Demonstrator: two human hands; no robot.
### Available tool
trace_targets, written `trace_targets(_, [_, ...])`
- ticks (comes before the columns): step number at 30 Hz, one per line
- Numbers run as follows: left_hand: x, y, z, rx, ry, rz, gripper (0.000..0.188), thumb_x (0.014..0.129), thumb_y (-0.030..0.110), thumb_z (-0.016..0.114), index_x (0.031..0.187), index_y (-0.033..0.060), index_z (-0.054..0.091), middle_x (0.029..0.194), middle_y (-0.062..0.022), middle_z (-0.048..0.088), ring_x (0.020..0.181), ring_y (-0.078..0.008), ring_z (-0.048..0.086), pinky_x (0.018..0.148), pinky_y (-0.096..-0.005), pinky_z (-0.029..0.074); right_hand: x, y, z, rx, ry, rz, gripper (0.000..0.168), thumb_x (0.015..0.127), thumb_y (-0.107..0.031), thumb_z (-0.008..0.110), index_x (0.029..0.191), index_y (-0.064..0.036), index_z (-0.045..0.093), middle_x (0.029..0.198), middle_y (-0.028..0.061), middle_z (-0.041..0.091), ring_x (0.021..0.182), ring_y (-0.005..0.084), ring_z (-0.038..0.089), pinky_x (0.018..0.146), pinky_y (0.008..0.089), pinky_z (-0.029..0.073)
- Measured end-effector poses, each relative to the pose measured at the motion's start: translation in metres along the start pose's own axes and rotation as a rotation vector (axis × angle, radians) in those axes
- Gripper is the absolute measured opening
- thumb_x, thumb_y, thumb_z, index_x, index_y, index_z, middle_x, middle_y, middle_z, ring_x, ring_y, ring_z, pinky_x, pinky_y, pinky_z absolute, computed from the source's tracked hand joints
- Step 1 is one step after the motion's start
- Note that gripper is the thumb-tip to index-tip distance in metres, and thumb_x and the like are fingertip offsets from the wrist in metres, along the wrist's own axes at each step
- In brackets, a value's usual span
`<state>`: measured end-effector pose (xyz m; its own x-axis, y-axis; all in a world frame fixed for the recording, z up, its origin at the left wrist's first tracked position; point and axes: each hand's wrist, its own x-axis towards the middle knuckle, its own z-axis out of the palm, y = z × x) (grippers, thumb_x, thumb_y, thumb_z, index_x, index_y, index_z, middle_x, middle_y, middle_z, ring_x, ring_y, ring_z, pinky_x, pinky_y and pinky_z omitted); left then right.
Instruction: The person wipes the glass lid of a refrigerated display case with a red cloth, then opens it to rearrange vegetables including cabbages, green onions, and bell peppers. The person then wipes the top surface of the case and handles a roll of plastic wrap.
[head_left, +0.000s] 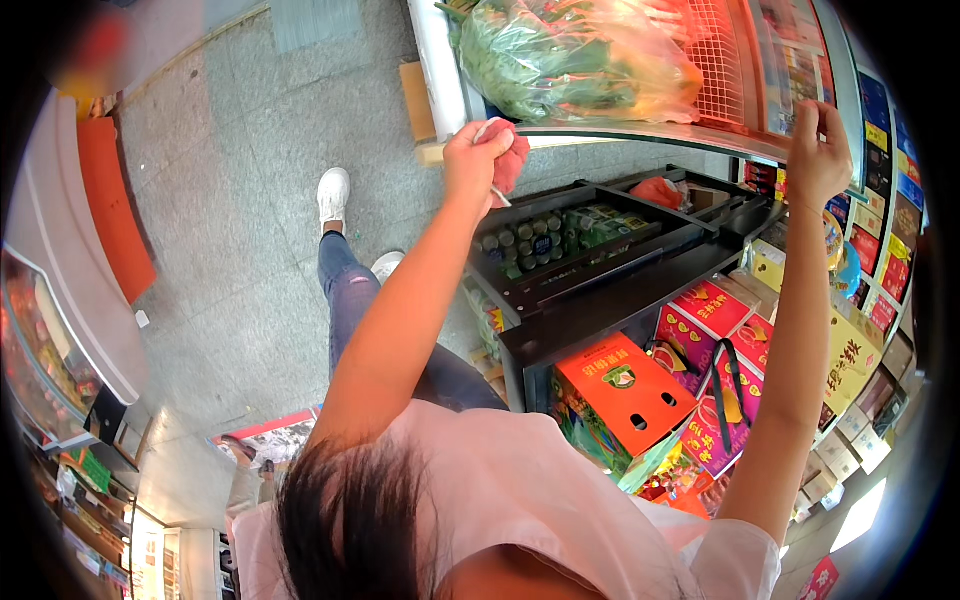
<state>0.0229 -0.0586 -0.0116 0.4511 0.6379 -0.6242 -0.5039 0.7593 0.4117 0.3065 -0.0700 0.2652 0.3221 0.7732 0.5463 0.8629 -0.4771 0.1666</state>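
My left hand (474, 166) is closed around a crumpled pink cloth (511, 159) with a pale edge, beside the left front corner of a lit display cooler (637, 133). Inside the cooler, leafy green vegetables in a clear plastic bag (570, 64) lie against a red wire basket (720, 67). My right hand (821, 154) is raised at the cooler's right end with its fingers curled near the glass panel (844, 90). Whether those fingers grip the glass edge, I cannot tell.
Below the cooler stands a black rack (622, 281) with canned drinks (525, 244). Close to my body are an orange gift carton (626, 390) and pink gift boxes (724, 405). Shelves of boxed goods (877, 217) line the right. An orange panel (112, 210) edges the grey tiled floor (217, 225).
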Motion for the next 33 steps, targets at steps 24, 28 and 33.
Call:
trace_targets(24, [-0.001, -0.015, 0.001, -0.007, 0.019, 0.141, 0.009, 0.090, 0.005, 0.061, 0.097, 0.0003, 0.060, 0.074, -0.0121, 0.064, 0.051, -0.0140, 0.056, 0.036, -0.0244, 0.035, 0.000, -0.010, -0.003, -0.045, -0.031, 0.045, 0.023, 0.085, -0.037, 0.055, 0.089, -0.020, 0.071, 0.076, 0.0032, 0.068, 0.073, 0.0254, 0.065, 0.067, 0.0359, 0.049])
trace_targets(28, [0.005, -0.008, -0.004, -0.052, 0.156, 0.003, 0.010, 0.089, 0.005, 0.061, 0.095, -0.0033, 0.060, 0.070, -0.0130, 0.063, 0.045, -0.0138, 0.052, 0.035, -0.0257, 0.034, 0.000, -0.007, -0.003, -0.005, -0.024, 0.010, 0.023, 0.085, -0.036, 0.055, 0.088, -0.019, 0.070, 0.076, 0.0034, 0.068, 0.073, 0.0252, 0.065, 0.067, 0.0360, 0.049])
trace_targets(33, [0.014, -0.006, -0.010, 0.102, 0.179, 0.014, 0.008, 0.087, 0.004, 0.060, 0.093, -0.0016, 0.063, 0.071, -0.0115, 0.065, 0.043, -0.0120, 0.050, 0.035, -0.0260, 0.033, 0.000, -0.011, -0.003, -0.019, -0.013, 0.023, 0.023, 0.085, -0.036, 0.056, 0.089, -0.020, 0.071, 0.077, 0.0033, 0.069, 0.074, 0.0248, 0.066, 0.067, 0.0359, 0.049])
